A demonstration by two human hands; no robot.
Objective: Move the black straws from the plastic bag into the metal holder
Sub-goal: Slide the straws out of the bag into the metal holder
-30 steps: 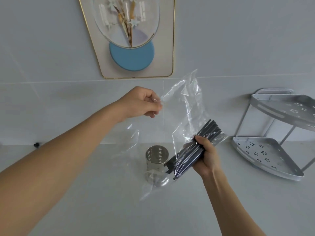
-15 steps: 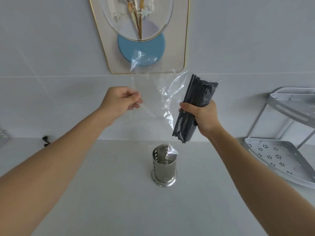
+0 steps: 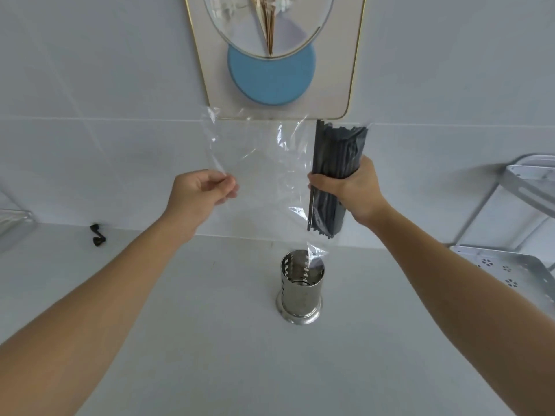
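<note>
My right hand [image 3: 351,190] grips a bundle of black straws [image 3: 338,151] around its middle and holds it upright in the air. The bundle hangs just above and slightly right of the perforated metal holder [image 3: 301,288], which stands on the white counter. My left hand [image 3: 202,190] pinches an edge of the clear plastic bag [image 3: 258,163]. The bag stretches between both hands and still clings to the left side of the straws. A corner of it dangles down to the holder's rim.
A two-tier metal corner rack [image 3: 510,265] stands at the right. A small black object [image 3: 97,235] lies by the wall at the left. A framed picture with a blue disc [image 3: 271,76] hangs on the wall behind.
My right hand has lifted the straws from a slanted pose low beside the holder to an upright one above it. My left hand has pulled the bag leftward off the bundle.
</note>
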